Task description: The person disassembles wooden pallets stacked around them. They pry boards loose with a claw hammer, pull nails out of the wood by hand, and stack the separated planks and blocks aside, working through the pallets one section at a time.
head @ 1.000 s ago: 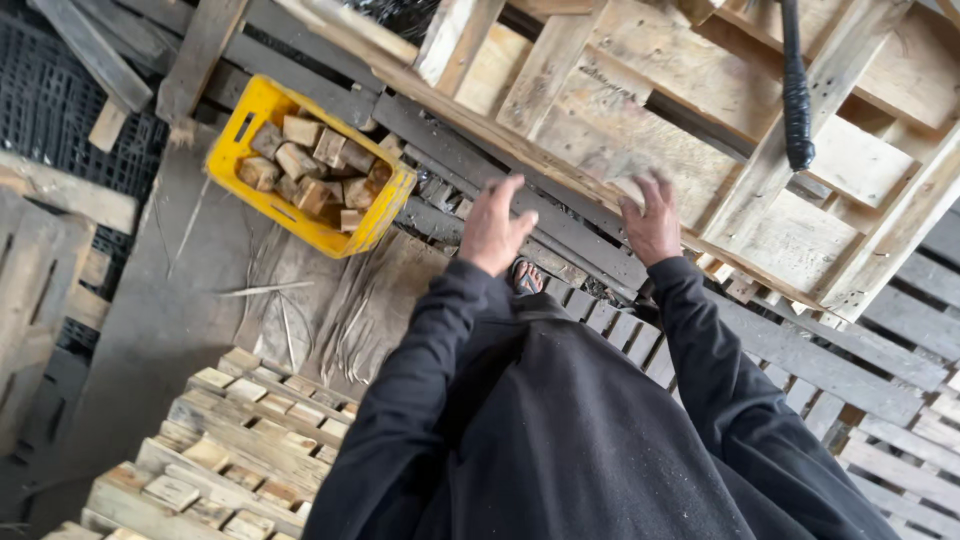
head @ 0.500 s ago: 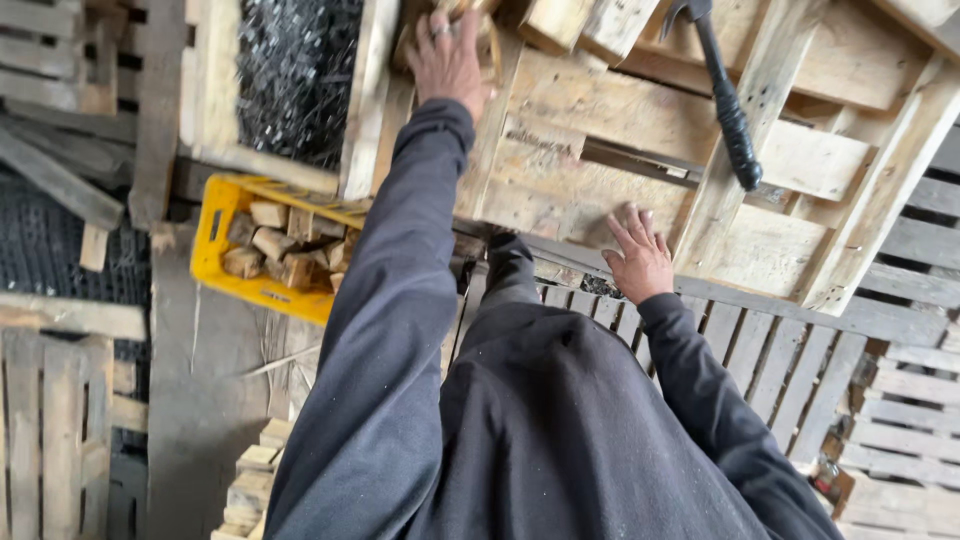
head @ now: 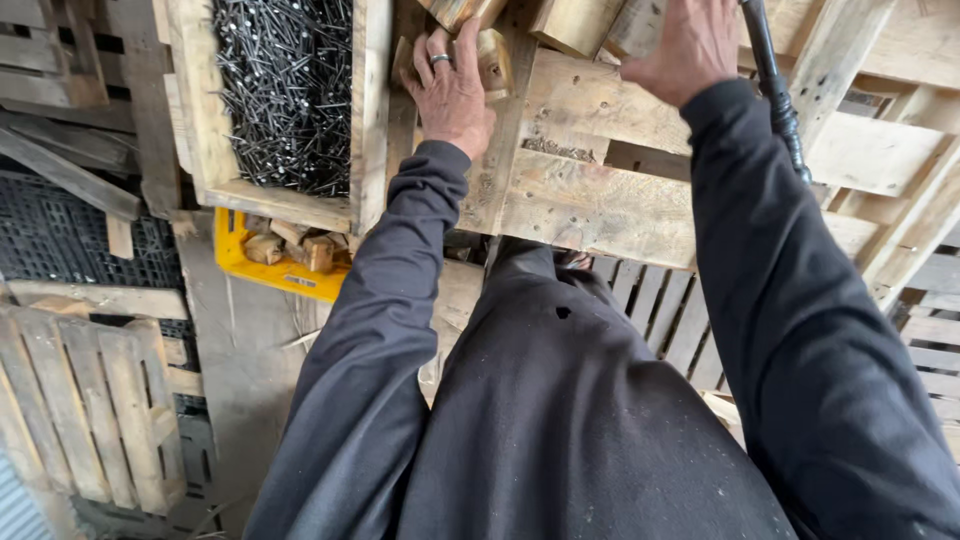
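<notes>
Since half a second ago the left hand (head: 452, 92) has been drawn back from the far planks and is now laid on a small wood block (head: 492, 58) on the pallet (head: 590, 190), beside the box of nails (head: 285, 90); whether the block is gripped cannot be told. The right hand (head: 692, 45) has been moved forward onto more blocks (head: 580, 22) near the hammer handle (head: 772, 90), fingers hidden. The hands are apart. Block placing seems to be under way. A yellow crate (head: 270, 268) of blocks is seen below.

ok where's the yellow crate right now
In the head view the yellow crate sits left of centre, below the wooden box of nails, beside the person's left sleeve; it holds small wood blocks.
</notes>
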